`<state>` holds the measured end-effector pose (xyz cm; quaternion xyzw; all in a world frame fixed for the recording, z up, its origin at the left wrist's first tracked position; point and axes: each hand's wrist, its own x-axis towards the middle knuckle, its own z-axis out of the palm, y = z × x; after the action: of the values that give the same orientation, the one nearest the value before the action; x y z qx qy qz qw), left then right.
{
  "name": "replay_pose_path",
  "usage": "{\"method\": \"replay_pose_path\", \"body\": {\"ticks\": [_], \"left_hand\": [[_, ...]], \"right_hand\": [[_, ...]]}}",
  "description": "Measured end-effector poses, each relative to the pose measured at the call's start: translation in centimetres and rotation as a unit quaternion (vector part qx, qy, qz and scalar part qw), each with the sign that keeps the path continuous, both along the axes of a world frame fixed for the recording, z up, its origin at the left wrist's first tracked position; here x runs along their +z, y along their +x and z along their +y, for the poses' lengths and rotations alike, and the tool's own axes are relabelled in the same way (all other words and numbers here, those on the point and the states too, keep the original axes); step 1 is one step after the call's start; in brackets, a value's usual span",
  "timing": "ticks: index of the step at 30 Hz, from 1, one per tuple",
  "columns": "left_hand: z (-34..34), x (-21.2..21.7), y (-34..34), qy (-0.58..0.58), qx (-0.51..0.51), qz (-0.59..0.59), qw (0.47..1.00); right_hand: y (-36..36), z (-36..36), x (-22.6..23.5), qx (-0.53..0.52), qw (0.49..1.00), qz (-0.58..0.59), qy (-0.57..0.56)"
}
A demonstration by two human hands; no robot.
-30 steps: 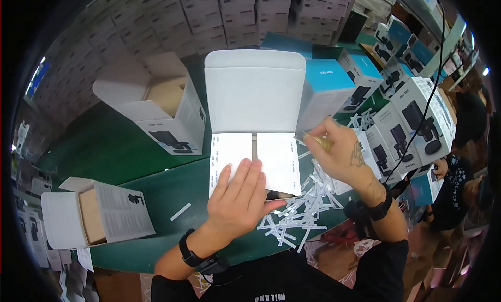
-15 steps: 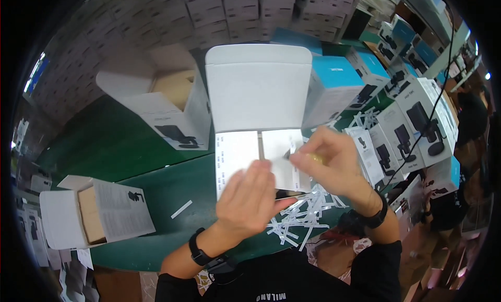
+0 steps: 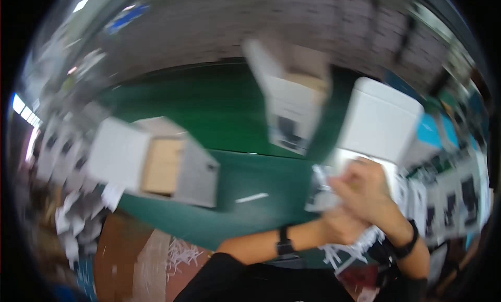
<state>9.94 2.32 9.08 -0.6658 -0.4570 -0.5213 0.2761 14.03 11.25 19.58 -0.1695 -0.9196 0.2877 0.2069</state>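
A white box (image 3: pixel 382 122) with its lid raised stands at the right of the table, smeared by motion. My right hand (image 3: pixel 368 190) is in front of its opening, fingers bent and closed together. Whatever is between those fingers is too blurred to make out. Just below and partly behind it, my left hand (image 3: pixel 342 226) is close to the box's near side, its fingers hidden and smeared. Beside the fingertips, the box's printed side (image 3: pixel 319 192) shows a dark picture. Pale paper strips (image 3: pixel 347 252) lie under my wrists.
An open box with a brown cardboard insert (image 3: pixel 164 166) stands at the left, and another open box (image 3: pixel 295 106) is farther back. One white strip (image 3: pixel 252 197) lies on the green table (image 3: pixel 235 171). Printed boxes (image 3: pixel 459 187) stand at the right; crumpled white paper (image 3: pixel 78 224) is lower left.
The view has swung left, so the table's things sit farther right. My left hand, earlier flat on the box's top with fingers extended, is now lower, and my right hand is close above it.
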Motion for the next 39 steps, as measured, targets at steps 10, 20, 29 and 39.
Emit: {"method": "replay_pose_path", "body": {"ticks": [10, 20, 29, 39], "left_hand": [[0.7, 1.0, 2.9, 0.045, 0.035, -0.033, 0.998], [0.3, 2.7, 1.0, -0.013, 0.100, 0.020, 0.995], [0.2, 2.9, 2.1, -0.042, 0.101, -0.002, 0.994], [-5.1, 3.5, 1.4, -0.309, -0.411, -0.516, 0.685]], "right_hand": [[1.1, 0.8, 1.9, -0.035, 0.998, 0.004, 0.055], [2.1, 6.9, 3.8, -0.159, 0.778, 0.561, -0.233], [9.7, 10.9, 2.2, 0.016, 0.746, 0.380, -0.546], [14.7, -0.7, 4.3, -0.076, 0.996, 0.030, 0.031]]}}
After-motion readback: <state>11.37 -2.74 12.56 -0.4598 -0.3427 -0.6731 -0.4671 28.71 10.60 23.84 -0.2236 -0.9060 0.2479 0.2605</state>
